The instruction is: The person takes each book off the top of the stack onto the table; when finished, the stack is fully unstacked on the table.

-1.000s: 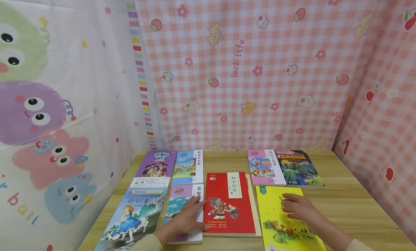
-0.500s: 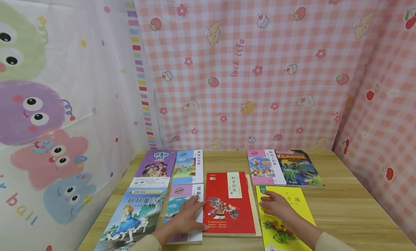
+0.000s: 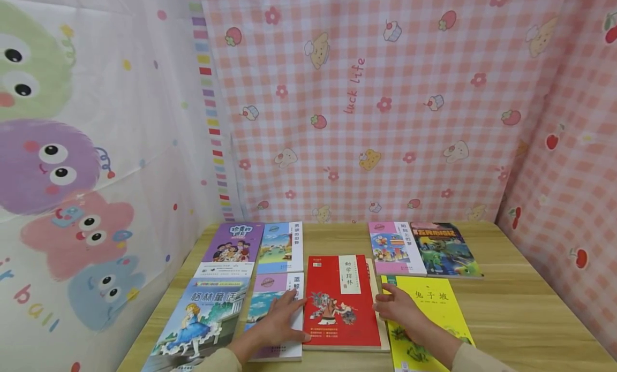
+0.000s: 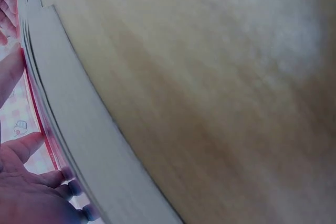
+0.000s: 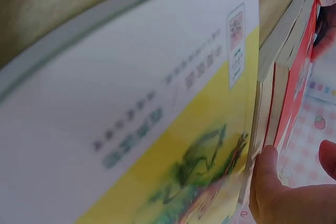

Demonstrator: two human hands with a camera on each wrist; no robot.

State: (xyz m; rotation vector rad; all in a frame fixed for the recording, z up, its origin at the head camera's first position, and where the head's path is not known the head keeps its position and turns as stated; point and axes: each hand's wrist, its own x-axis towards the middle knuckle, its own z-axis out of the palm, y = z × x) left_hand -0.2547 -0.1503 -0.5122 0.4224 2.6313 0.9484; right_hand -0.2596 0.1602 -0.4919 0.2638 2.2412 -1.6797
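A red book (image 3: 332, 318) lies flat in the middle of the table, on top of a cream-edged book (image 3: 384, 337) that peeks out at its right. My left hand (image 3: 279, 321) spreads over the blue-and-lilac book (image 3: 270, 350), with thumb and fingertips touching the red book's left edge. On the other side, my right hand (image 3: 405, 313) hovers over the yellow book (image 3: 434, 297), its fingertips at the right edge of the red book. The right wrist view shows a finger against the page edges of the stacked books (image 5: 281, 93). In the left wrist view, fingers touch the red edge.
At the left lie a fairy-tale book (image 3: 202, 324), a purple book (image 3: 233, 249) and a blue book (image 3: 279, 249). Toward the back right are a pink-and-white book (image 3: 392, 249) and a dark dinosaur book (image 3: 443, 249). A checked cloth (image 3: 385, 131) hangs behind the wooden table (image 3: 520, 318).
My right hand has moved left across the yellow book to the red book's right edge, uncovering the yellow book's title. My left hand and the books stay in place.
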